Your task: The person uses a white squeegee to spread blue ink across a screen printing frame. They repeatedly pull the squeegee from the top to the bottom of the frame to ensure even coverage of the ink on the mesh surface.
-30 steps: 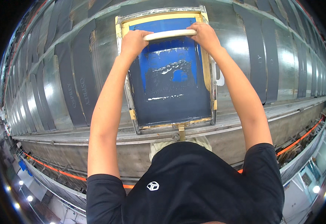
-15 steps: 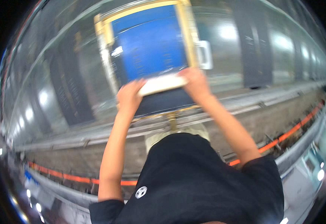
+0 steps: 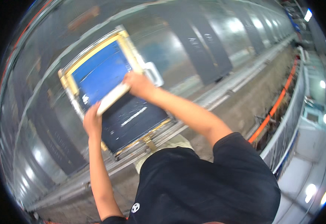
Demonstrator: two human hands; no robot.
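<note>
A framed screen (image 3: 102, 59) with blue mesh and a yellow-taped metal frame lies tilted in my view on the long metal table. A pale squeegee (image 3: 111, 98) crosses the screen diagonally. My left hand (image 3: 93, 116) grips its lower left end, and my right hand (image 3: 136, 82) is closed on its upper right end. Dark ink (image 3: 133, 130) coats the part of the screen nearer me, with light streaks in it. A pale plastic handle (image 3: 154, 73) sticks out from the frame's right side.
Dark printed strips (image 3: 207, 56) lie across the metal table (image 3: 162, 40) on both sides of the screen. A rail (image 3: 241, 80) runs along the near edge. An orange band (image 3: 278, 106) and a pale railing (image 3: 271, 149) are at the right, past the edge.
The squeegee moved from the screen's far end toward me, exposing blue mesh behind it. Over the last half second my view has swung, so the screen and table now appear slanted.
</note>
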